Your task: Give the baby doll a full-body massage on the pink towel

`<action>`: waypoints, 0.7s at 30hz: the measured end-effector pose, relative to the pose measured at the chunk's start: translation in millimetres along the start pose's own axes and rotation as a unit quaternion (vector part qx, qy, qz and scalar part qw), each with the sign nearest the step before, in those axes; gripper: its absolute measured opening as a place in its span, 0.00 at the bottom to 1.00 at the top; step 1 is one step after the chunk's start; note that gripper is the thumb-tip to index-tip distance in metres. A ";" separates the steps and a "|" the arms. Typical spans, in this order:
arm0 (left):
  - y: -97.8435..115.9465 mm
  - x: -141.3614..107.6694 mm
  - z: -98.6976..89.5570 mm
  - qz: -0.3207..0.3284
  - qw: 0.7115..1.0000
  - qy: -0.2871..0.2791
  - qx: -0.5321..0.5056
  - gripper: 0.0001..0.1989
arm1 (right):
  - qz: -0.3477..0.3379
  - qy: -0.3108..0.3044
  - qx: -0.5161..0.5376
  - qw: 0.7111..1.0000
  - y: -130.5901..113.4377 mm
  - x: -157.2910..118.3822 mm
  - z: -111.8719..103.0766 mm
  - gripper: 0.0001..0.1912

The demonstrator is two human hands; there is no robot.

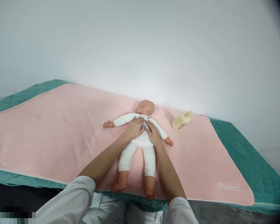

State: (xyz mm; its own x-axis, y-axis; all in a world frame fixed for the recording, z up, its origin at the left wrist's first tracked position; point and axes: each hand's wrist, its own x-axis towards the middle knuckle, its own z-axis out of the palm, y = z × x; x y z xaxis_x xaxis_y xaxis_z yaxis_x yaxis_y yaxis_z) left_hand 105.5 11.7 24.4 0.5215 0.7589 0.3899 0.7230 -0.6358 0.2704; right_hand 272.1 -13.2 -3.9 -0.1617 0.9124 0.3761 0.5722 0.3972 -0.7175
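Observation:
A baby doll [143, 141] in a white cloth suit lies face down on a pink mat, its head turned to the left and its arms spread. My left hand [134, 127] rests flat on the left side of the doll's upper back, fingers stretched toward its neck. On the right side of the back lies my right hand [152, 131], also flat with fingers extended. Both palms touch the white cloth, and the two hands are close together with a narrow gap between them. Neither hand grips anything.
A pale yellow pump bottle [181, 120] lies tilted on the pink mat [60, 133], right of the doll's head. Beneath the mat is a green quilted cover [242, 158]. A white wall [140, 46] rises directly behind. The doll's feet reach the near edge.

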 end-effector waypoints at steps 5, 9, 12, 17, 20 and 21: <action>2.4 -1.4 1.4 0.012 0.999 0.031 0.012 0.22 | -0.025 0.019 -0.012 0.999 5.4 -0.6 3.5 0.27; 2.4 -0.5 2.4 0.023 0.998 0.044 0.024 0.23 | -0.032 0.024 -0.030 0.999 8.1 1.1 3.6 0.29; 0.4 1.3 3.4 0.021 0.999 0.034 0.023 0.25 | -0.033 0.017 -0.036 0.999 9.2 3.2 2.8 0.30; -2.4 3.2 4.7 0.019 0.999 0.019 0.019 0.25 | -0.028 0.011 -0.035 0.999 9.9 5.3 2.8 0.29; -2.5 3.8 4.3 0.018 1.000 0.016 0.013 0.25 | -0.020 0.007 -0.029 0.999 8.9 5.7 2.1 0.29; -2.3 4.0 4.0 0.016 1.000 0.014 0.012 0.25 | -0.016 0.004 -0.026 1.000 8.4 5.9 1.7 0.29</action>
State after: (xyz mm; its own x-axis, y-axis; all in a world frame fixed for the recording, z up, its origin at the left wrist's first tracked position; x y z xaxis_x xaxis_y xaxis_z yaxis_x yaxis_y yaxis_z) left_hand 107.8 16.8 21.8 0.5318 0.7335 0.4233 0.7168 -0.6560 0.2362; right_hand 274.6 -4.4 -8.6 -0.1746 0.8985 0.4028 0.6081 0.4201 -0.6735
